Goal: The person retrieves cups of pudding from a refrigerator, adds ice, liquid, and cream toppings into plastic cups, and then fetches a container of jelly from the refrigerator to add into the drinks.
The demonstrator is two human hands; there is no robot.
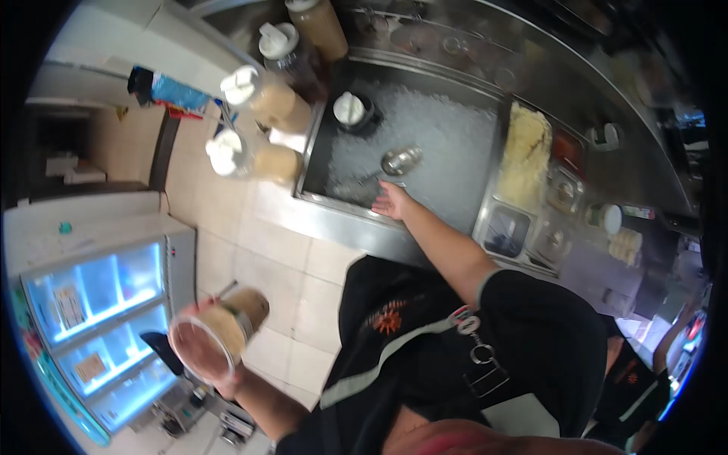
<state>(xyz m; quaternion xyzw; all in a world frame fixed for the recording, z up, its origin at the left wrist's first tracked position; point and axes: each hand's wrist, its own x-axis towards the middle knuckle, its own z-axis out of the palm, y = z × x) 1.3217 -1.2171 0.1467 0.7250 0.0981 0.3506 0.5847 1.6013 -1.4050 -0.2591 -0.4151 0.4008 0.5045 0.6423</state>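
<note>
My left hand (229, 381) is wrapped round a tall clear cup (236, 322) with a tan drink in it, held tilted with its wide round end towards me. My right hand (392, 202) is at the front rim of a steel ice bin (345, 206), palm up with its fingers apart. Just beyond those fingers a metal scoop (402, 160) lies on the crushed ice (447, 136); the hand holds nothing that I can see, and I cannot tell whether a fingertip touches the scoop handle. A dark jug with a white lid (350, 110) stands in the bin.
Several white-lidded jugs (277, 163) of tan and dark drinks stand left of the bin. To its right are steel trays, one with a pale yellow food (525, 152). A lit glass-door fridge (98, 303) stands at left. Another person (633, 375) is at the lower right.
</note>
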